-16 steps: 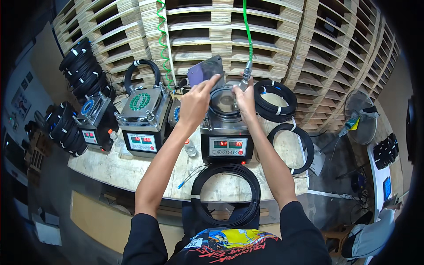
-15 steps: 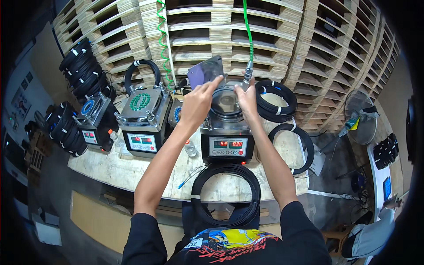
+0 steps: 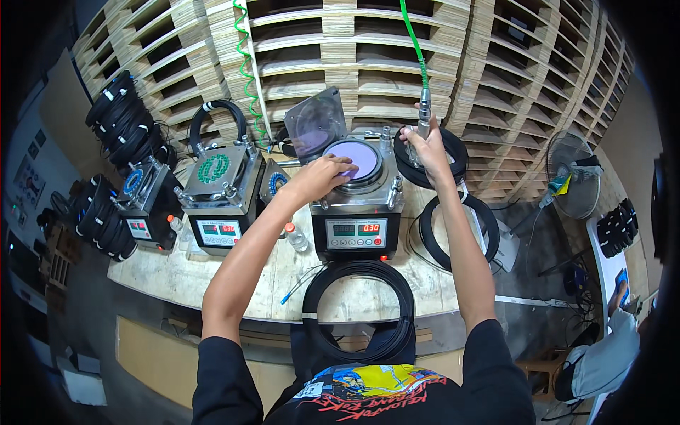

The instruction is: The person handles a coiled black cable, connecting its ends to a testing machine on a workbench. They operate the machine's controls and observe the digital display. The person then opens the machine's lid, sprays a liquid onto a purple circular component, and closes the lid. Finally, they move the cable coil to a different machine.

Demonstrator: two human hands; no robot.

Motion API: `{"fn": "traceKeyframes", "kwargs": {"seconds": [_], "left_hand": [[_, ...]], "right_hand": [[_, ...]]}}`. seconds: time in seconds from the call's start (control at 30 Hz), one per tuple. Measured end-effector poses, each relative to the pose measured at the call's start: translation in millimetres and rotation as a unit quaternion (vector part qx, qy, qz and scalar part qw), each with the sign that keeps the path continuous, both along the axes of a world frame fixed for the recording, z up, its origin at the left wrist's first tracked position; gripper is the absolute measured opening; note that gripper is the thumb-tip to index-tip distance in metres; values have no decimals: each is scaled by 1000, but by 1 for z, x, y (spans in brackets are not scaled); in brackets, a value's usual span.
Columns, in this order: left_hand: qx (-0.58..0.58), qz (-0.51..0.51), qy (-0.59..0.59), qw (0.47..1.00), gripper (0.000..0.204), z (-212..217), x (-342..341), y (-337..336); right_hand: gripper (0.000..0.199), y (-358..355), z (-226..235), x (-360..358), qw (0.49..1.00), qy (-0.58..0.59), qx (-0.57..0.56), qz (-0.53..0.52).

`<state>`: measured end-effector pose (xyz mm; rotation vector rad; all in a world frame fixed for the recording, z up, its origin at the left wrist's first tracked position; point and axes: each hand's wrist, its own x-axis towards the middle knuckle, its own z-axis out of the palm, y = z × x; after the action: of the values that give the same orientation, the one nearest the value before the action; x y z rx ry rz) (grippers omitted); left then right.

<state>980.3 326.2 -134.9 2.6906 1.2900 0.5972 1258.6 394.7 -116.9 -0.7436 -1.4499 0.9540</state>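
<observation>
A round purple film disc lies on the dark round platen of the right-hand bench machine. At the disc's near left edge, my left hand is closed, fingertips on the film; the thumb is hard to make out. My right hand is wrapped round a metal air gun on a green hose, raised to the right of the platen. Behind the platen, a clear square plate stands tilted up with a purple reflection in it.
Two similar machines, one with a green ring of parts, stand to the left. Small bottles are between them. Black cable coils lie at the front and right. Stacked pallets rise behind; a fan and another person's sleeve are right.
My right hand has drawn the air gun rightward, away from the platen. My left hand has come down, and the purple film, earlier upright by the clear plate, now lies flat on the platen.
</observation>
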Motion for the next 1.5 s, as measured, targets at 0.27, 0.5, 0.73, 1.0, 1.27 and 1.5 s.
{"fn": "traceKeyframes", "kwargs": {"seconds": [0.27, 0.5, 0.73, 1.0, 1.27, 1.5], "left_hand": [[37, 22, 8, 999, 38, 1, 11, 16], [-7, 18, -218, 976, 29, 12, 6, -7], [30, -46, -312, 948, 32, 77, 4, -41], [29, 40, -422, 905, 28, 157, -29, -47], [16, 266, -333, 904, 36, 215, -164, 31], [36, 352, -469, 809, 35, 175, -216, 125]], "right_hand": [[64, -3, 1, -2, 999, 11, -5, 49], [39, -16, 22, 3, 990, 43, -83, 108], [42, -29, 38, -37, 934, -121, -118, 314], [68, -54, 43, -76, 917, -252, 15, 308], [45, -7, -47, -45, 906, -352, 190, -139], [49, -15, -50, -49, 907, -340, 154, -195]]}}
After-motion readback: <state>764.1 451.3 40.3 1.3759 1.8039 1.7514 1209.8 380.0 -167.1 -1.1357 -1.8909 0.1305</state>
